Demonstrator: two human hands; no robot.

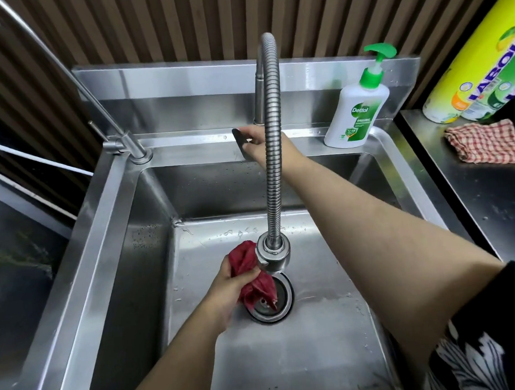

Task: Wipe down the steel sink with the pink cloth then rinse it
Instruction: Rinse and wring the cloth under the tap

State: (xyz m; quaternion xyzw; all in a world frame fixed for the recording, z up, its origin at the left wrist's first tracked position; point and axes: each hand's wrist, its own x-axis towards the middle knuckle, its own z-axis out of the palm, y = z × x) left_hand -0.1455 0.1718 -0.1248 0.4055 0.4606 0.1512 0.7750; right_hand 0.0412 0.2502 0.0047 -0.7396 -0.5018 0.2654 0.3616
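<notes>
The steel sink (109,264) fills the middle of the view, with water drops on its floor and walls. My left hand (232,290) grips the bunched, wet pink cloth (250,273) just under the spray head (273,254) of the flexible steel tap, over the round drain (284,301). My right hand (256,143) reaches to the back rim and holds the flat tap handle (238,141). No water stream is visible from the spray head.
A white Dettol pump bottle (355,110) stands on the back right rim. A second thin tap (126,145) rises at the back left corner. A red checked cloth (488,146) and yellow-green bottles (483,60) sit on the right counter.
</notes>
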